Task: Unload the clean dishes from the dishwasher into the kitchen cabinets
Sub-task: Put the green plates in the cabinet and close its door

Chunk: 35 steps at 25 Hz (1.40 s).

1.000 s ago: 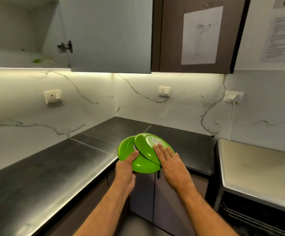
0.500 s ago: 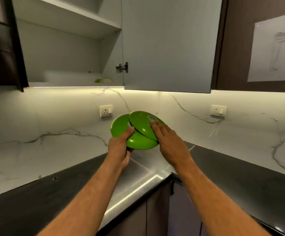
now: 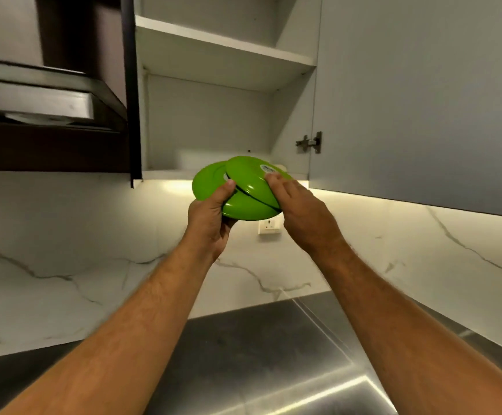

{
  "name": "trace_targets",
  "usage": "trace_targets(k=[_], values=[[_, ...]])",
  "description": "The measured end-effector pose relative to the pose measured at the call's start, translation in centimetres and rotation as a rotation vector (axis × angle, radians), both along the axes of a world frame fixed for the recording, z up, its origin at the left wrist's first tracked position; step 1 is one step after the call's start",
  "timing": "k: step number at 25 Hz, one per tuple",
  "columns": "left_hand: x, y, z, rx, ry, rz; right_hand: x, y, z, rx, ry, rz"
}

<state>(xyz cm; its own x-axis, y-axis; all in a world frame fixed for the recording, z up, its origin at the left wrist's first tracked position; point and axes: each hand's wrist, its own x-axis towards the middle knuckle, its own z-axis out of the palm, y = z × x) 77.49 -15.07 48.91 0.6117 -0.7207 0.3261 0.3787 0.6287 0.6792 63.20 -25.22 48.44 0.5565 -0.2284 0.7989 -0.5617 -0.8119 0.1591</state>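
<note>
Three green plates (image 3: 237,193), or so it appears from the overlapping rims, fanned loosely and held up in front of the open cabinet (image 3: 213,115), level with its bottom shelf (image 3: 165,174). Left hand (image 3: 210,218) curled closed under the fan's near left edge, thumb pressed on top, bearing most of the weight. Right hand (image 3: 300,211) half closed on the right side, fingertips (image 3: 272,177) flat on the topmost plate near its white label, steadying rather than carrying. Cabinet door (image 3: 423,100) swung wide to the right; upper shelf (image 3: 222,52) bare as far as can be seen. Something pale at the right end of the bottom shelf, mostly hidden behind the plates.

Step in hand, by the look of it: shelving, not fetching. Next move likely calls for squaring the fan into a proper stack, lifting just over the shelf's front edge, then sliding inward, clear of the pale item. Main risk: the loosely overlapped top plate slipping off during the lift. Dark surface (image 3: 273,354) below, nothing visible on it.
</note>
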Motion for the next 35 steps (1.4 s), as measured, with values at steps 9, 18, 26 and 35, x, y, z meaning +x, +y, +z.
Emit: trace_targets(k=[9,18,26,35], values=[[12.4,-5.4,8.2,-0.027,-0.108,0.109,11.3,-5.9,6.9,-0.173,-0.051,0.047],[20.1,-10.4,9.6,0.096,-0.111,0.225,20.6,-12.2,8.1,-0.085,0.013,0.098],[22.9,-14.1,13.9,0.240,-0.211,0.305,25.6,-17.2,11.8,0.006,0.036,0.191],[25.2,-17.4,15.3,0.348,-0.289,0.387,28.5,-20.5,12.4,0.031,0.063,0.206]])
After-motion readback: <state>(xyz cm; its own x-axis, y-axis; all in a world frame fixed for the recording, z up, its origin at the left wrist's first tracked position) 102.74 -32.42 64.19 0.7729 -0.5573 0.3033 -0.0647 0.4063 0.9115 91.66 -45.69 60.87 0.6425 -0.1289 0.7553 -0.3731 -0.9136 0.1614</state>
